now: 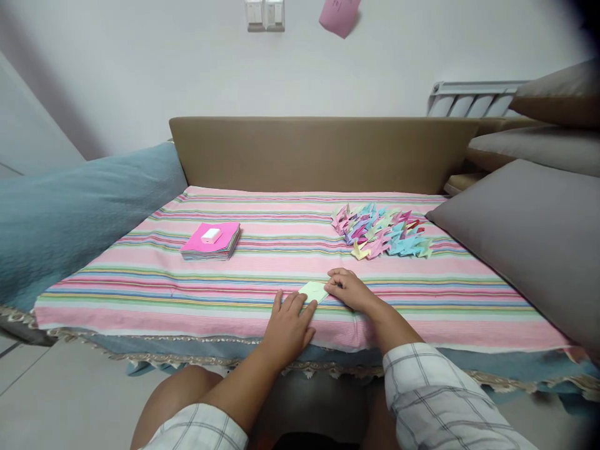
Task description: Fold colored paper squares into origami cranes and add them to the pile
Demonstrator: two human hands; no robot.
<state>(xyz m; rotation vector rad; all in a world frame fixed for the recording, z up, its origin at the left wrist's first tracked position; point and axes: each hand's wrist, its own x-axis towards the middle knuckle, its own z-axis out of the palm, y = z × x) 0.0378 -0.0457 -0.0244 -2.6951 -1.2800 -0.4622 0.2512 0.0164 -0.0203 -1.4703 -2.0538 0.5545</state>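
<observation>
Head view: near the front edge of the striped cloth, the left hand, fingers apart, touches green paper; the right hand pinches its far-right end.

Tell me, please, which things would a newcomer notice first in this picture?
Probably the crowd of colourful folded-paper figures comes first, on the right half of the striped cloth. Next may be the stack of paper with its bright pink top, on the left half, bearing a small white block. Near the front edge, the left hand and right hand are at a pale green folded paper.
</observation>
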